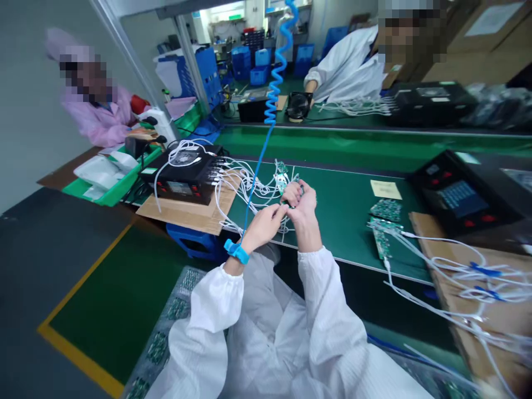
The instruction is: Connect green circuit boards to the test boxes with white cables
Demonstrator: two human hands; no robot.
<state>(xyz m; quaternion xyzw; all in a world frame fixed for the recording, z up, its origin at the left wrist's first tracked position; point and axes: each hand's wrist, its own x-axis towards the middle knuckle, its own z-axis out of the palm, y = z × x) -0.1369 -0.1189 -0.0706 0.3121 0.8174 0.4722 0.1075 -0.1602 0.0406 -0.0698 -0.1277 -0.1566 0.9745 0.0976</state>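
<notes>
Small part point(290, 205) between my hands, just above the tabletop point(344, 210); mostly hidden by fingers, exact shape can't be told. Grip: left hand point(262, 226) pinching at it, right hand point(305, 208) curled around it. Best handled lightly by its edges, right steadying, left fingertips doing the fine work; no pull on any lead. Just beyond, a board point(281, 180) and loose white cables point(249, 177), easily snagged. Blue cord point(260, 160) from my wrist strap point(236, 251) wants slack. Left: black box point(183, 183) on cardboard point(191, 216).

No legible txt or nos.
</notes>
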